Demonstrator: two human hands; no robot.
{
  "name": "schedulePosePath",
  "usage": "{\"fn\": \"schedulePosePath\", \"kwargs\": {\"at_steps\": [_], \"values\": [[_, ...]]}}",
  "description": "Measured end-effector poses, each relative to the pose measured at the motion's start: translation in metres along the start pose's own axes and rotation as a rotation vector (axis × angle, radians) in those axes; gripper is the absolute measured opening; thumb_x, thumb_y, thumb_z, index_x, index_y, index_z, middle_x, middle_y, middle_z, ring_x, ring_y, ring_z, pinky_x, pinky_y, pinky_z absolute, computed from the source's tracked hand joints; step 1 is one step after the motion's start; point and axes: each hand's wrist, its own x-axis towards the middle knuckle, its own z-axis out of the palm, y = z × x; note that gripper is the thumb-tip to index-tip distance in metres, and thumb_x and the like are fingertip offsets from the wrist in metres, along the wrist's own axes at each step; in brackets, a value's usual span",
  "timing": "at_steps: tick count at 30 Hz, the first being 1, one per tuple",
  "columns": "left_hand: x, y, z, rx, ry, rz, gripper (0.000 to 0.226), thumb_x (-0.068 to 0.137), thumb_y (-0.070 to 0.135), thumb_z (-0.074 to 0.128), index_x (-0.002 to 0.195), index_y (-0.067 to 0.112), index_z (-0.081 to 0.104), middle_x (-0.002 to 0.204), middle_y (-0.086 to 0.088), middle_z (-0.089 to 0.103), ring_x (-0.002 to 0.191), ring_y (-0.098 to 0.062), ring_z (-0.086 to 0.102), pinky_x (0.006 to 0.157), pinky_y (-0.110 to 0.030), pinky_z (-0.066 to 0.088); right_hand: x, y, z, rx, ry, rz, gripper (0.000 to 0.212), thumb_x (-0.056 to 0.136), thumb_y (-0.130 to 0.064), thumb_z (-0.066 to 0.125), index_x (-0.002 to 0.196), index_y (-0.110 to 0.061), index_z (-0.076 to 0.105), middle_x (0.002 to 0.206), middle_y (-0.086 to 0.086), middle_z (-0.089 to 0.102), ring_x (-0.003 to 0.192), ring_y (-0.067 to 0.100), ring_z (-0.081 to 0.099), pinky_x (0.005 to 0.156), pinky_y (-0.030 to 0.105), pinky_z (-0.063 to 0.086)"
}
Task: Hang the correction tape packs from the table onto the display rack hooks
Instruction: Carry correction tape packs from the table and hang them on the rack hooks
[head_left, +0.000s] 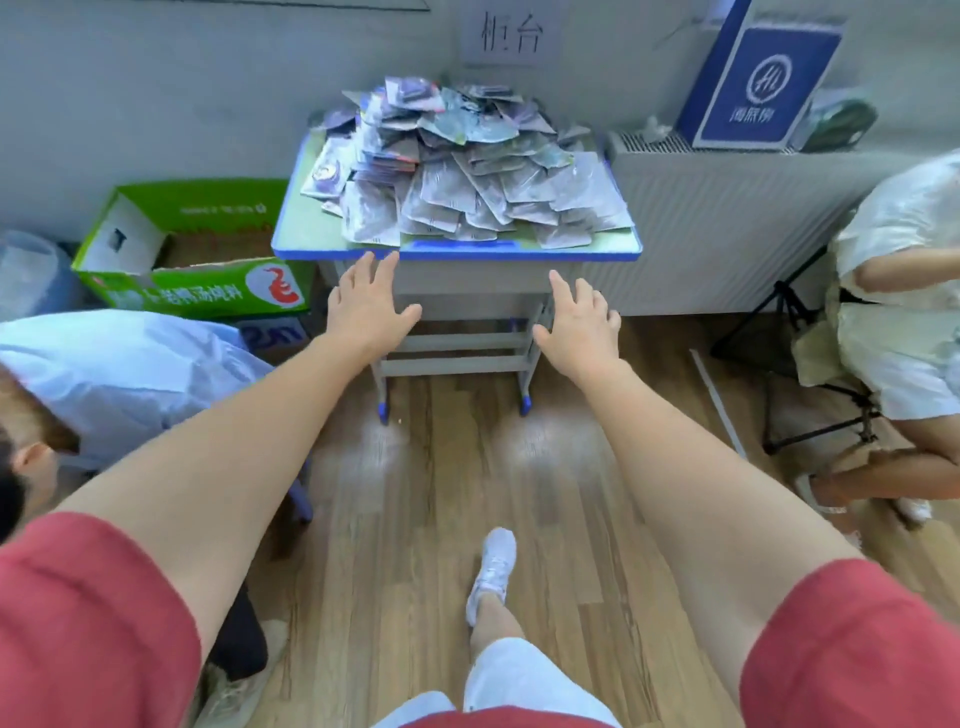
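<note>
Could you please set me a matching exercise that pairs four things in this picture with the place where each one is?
Things:
1. correction tape packs
2. green cardboard box
3. blue box
4. paper sign

Places:
A. on top of the white radiator
B. heaped on the table
C. on the wall above the table
D. on the floor, left of the table

Pairs: 1-B, 2-D, 3-A, 4-C.
</note>
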Motion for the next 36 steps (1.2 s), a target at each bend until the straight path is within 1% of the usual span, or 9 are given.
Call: {"fn": "schedulePosePath", "kwargs": {"at_steps": [8,16,19,22,26,28,31,34,36], "values": [[0.155,0.032,-0.033,-0.022,0.065,-0.059,0.071,0.096,0.039,0.05,0.153,0.022,0.011,0.16,-0.01,0.006,0.146,-0.03,0.009,0.117,-0.044,0.012,0.175,-0.012,-0.048,-0.025,0.017,-0.077,0.07,0.098,-0.036,0.045,0.154,-0.024,0.004,0.158,0.014,0.011,0.145,0.032,0.013,0.114,0.05,0.016],[0.276,0.042,-0.046,-0.043,0.077,-0.062,0.071,0.094,0.036,0.052,0.152,0.021,0.015,0.16,-0.01,0.007,0.146,-0.031,0.01,0.117,-0.045,0.014,0.295,-0.039,-0.067,-0.009,0.015,-0.135,0.07,0.097,-0.034,0.046,0.154,-0.025,0.006,0.159,0.013,0.009,0.145,0.031,0.012,0.115,0.049,0.015],[0.329,0.037,-0.045,-0.051,0.086,-0.05,0.071,0.094,0.035,0.053,0.152,0.02,0.016,0.16,-0.012,0.008,0.146,-0.03,0.01,0.118,-0.043,0.013,0.342,-0.051,-0.067,-0.004,0.02,-0.122,0.069,0.097,-0.036,0.047,0.153,-0.025,0.009,0.159,0.014,0.01,0.145,0.032,0.013,0.115,0.048,0.015],[0.385,0.031,-0.05,-0.019,0.098,-0.038,0.069,0.093,0.036,0.054,0.151,0.02,0.02,0.159,-0.013,0.011,0.144,-0.032,0.015,0.116,-0.04,0.015,0.39,-0.062,-0.071,0.016,0.026,-0.09,0.069,0.097,-0.036,0.046,0.153,-0.023,0.009,0.159,0.013,0.01,0.144,0.033,0.013,0.114,0.049,0.016],[0.445,0.025,-0.057,-0.003,0.061,-0.039,0.068,0.092,0.039,0.055,0.15,0.019,0.025,0.159,-0.014,0.013,0.143,-0.032,0.018,0.115,-0.039,0.017,0.441,-0.077,-0.074,0.097,0.043,-0.04,0.068,0.097,-0.036,0.045,0.154,-0.023,0.011,0.157,0.013,0.016,0.141,0.035,0.02,0.113,0.049,0.02],[0.466,0.027,-0.054,0.0,0.046,-0.032,0.069,0.092,0.043,0.055,0.149,0.02,0.026,0.158,-0.014,0.014,0.143,-0.032,0.018,0.116,-0.04,0.016,0.464,-0.083,-0.072,0.121,0.026,-0.007,0.068,0.097,-0.041,0.045,0.154,-0.023,0.012,0.156,0.014,0.018,0.141,0.035,0.021,0.112,0.048,0.022],[0.488,0.034,-0.046,-0.011,-0.016,-0.056,0.07,0.089,0.047,0.057,0.149,0.026,0.027,0.158,-0.011,0.012,0.145,-0.031,0.012,0.116,-0.044,0.014,0.493,-0.092,-0.069,0.195,0.016,0.039,0.07,0.095,-0.048,0.048,0.152,-0.022,0.017,0.155,0.013,0.022,0.14,0.036,0.023,0.11,0.048,0.024],[0.503,0.037,-0.038,0.013,-0.113,-0.123,0.075,0.087,0.054,0.057,0.149,0.028,0.025,0.16,-0.011,0.006,0.146,-0.037,0.002,0.116,-0.05,0.012,0.517,-0.101,-0.067,0.264,0.027,0.076,0.069,0.093,-0.05,0.052,0.148,-0.019,0.025,0.15,0.013,0.029,0.137,0.036,0.03,0.106,0.046,0.029],[0.508,0.038,-0.035,0.022,-0.139,-0.152,0.078,0.085,0.056,0.058,0.149,0.026,0.025,0.16,-0.011,0.005,0.145,-0.042,0.003,0.115,-0.051,0.014,0.532,-0.107,-0.063,0.261,-0.015,0.1,0.076,0.088,-0.058,0.055,0.147,-0.019,0.028,0.149,0.014,0.033,0.136,0.036,0.032,0.106,0.047,0.031]]}}
